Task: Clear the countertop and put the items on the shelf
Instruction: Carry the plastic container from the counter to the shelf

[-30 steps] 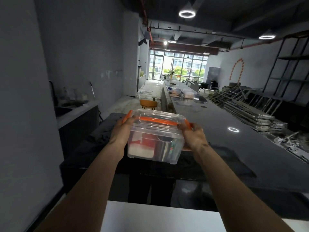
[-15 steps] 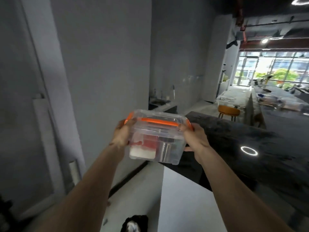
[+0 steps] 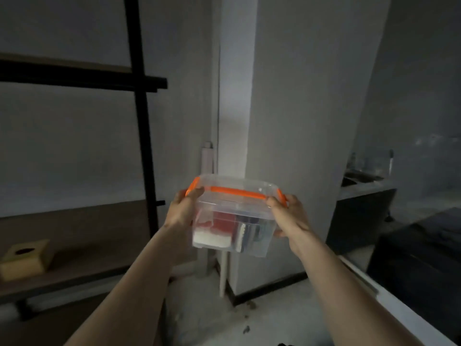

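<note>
A clear plastic box (image 3: 234, 216) with orange clasps and an orange handle is held up in front of me at chest height. My left hand (image 3: 182, 213) grips its left side and my right hand (image 3: 287, 216) grips its right side. Red, white and dark items show through its walls. A black-framed shelf unit (image 3: 142, 136) with wooden boards stands to the left. The box is in the air to the right of the shelf, touching nothing else.
A yellow wooden tissue box (image 3: 25, 258) sits on the lower shelf board at far left. A grey pillar (image 3: 287, 121) stands straight ahead. The dark countertop (image 3: 424, 245) lies at the right, with a sink counter (image 3: 366, 188) behind it.
My view has swung left, away from the long countertop, past the grey wall to the shelf unit. Both hands kept hold of the box in the same grip.
</note>
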The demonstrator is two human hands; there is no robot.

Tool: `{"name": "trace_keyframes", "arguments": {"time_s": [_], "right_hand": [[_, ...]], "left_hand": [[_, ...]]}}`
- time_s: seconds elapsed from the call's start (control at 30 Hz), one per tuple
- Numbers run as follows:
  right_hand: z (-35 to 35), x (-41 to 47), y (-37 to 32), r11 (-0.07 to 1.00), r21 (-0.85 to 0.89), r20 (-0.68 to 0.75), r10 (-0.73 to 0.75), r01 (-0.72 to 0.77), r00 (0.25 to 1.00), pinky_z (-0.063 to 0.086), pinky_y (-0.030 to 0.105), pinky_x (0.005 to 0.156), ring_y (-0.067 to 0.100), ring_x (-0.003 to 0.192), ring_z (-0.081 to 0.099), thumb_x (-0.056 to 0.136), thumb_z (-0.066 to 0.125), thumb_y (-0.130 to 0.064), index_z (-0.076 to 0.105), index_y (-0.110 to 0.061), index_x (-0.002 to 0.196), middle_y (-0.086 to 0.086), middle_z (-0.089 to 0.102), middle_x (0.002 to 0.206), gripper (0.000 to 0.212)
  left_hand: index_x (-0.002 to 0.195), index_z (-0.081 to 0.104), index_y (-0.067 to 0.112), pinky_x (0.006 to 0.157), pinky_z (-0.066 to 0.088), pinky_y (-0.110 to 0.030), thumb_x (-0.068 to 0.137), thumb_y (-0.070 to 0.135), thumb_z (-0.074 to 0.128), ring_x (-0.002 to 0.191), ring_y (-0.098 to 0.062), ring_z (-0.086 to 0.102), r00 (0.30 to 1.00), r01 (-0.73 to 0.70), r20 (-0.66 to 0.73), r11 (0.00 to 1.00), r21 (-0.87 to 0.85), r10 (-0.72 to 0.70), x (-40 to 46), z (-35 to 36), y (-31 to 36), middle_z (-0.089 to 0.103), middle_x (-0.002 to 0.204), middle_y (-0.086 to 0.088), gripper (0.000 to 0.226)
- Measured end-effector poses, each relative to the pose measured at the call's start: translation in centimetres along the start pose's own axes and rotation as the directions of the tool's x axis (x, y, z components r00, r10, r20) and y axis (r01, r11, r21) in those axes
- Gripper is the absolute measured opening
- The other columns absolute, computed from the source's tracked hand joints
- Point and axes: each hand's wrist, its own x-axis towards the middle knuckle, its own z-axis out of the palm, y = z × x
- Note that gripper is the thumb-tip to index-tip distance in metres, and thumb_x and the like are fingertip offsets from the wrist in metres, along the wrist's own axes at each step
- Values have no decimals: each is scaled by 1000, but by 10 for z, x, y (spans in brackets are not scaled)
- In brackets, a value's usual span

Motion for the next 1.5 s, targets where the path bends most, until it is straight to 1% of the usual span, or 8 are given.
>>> {"name": "trace_keyframes", "arguments": {"time_s": [0.13, 0.23, 0.37, 0.53, 0.67, 1.13, 1.4, 1.5], "right_hand": [[99, -11, -30, 999, -9, 107, -51, 52, 993, 61, 50, 80, 29, 108, 61, 82, 65, -47, 55, -23, 128, 4, 60, 126, 53], [175, -22, -48, 998, -7, 210, -58, 61, 976, 59, 52, 86, 28, 108, 59, 83, 65, -48, 52, -24, 133, 1, 56, 123, 57], [273, -37, -67, 997, 11, 303, -73, 73, 950, 58, 52, 88, 26, 106, 59, 84, 64, -50, 52, -22, 130, 3, 60, 121, 54], [381, -57, -79, 992, 24, 393, -120, 120, 911, 44, 28, 57, 10, 81, 55, 91, 65, -43, 53, -21, 117, 1, 61, 104, 36], [447, -57, -73, 994, 16, 455, -105, 109, 885, 38, 26, 58, 8, 82, 54, 92, 63, -44, 52, -21, 125, 2, 60, 109, 42], [622, 58, -11, 997, -56, 560, -18, 60, 828, 43, 22, 60, 4, 84, 55, 91, 69, -36, 51, -22, 131, -6, 57, 100, 46], [679, 113, 34, 982, -189, 573, 104, 8, 813, 50, 33, 75, 10, 87, 59, 89, 72, -36, 48, -22, 133, -8, 57, 101, 53], [692, 123, 52, 969, -248, 557, 158, -18, 815, 50, 31, 73, 11, 89, 59, 89, 73, -36, 49, -19, 131, -2, 59, 108, 51]], "left_hand": [[131, 55, 20, 61, 58, -33, 86, 48, 65, 91, -27, 71, 993, -33, -117, 999, 11, 34, 18, -97, 10, 70, 116, -10, 54], [128, 55, 19, 46, 53, -26, 90, 44, 63, 81, -22, 71, 979, -47, -198, 999, -15, 43, 30, -168, 19, 71, 106, -8, 46], [126, 55, 20, 56, 49, -31, 93, 39, 61, 80, -20, 69, 949, -76, -305, 997, 6, 74, 49, -257, 26, 70, 97, -4, 39], [129, 54, 21, 69, 54, -38, 91, 41, 63, 94, -28, 69, 917, -51, -397, 999, 6, 50, 75, -358, 20, 69, 109, -7, 43], [131, 51, 21, 58, 53, -33, 94, 37, 62, 86, -24, 70, 910, -32, -413, 999, -7, 26, 100, -413, 7, 68, 108, -8, 41], [138, 54, 16, 87, 58, -45, 91, 18, 67, 97, -26, 69, 859, 197, -495, 977, 82, -132, 276, -498, -73, 70, 114, -9, 49], [121, 62, 14, 84, 59, -43, 88, 13, 69, 94, -23, 71, 850, 326, -486, 927, 183, -203, 355, -512, -127, 73, 105, -5, 33], [95, 65, 27, 88, 59, -48, 88, 13, 70, 89, -23, 73, 865, 358, -458, 892, 276, -205, 373, -516, -148, 76, 94, -2, 16]]}}
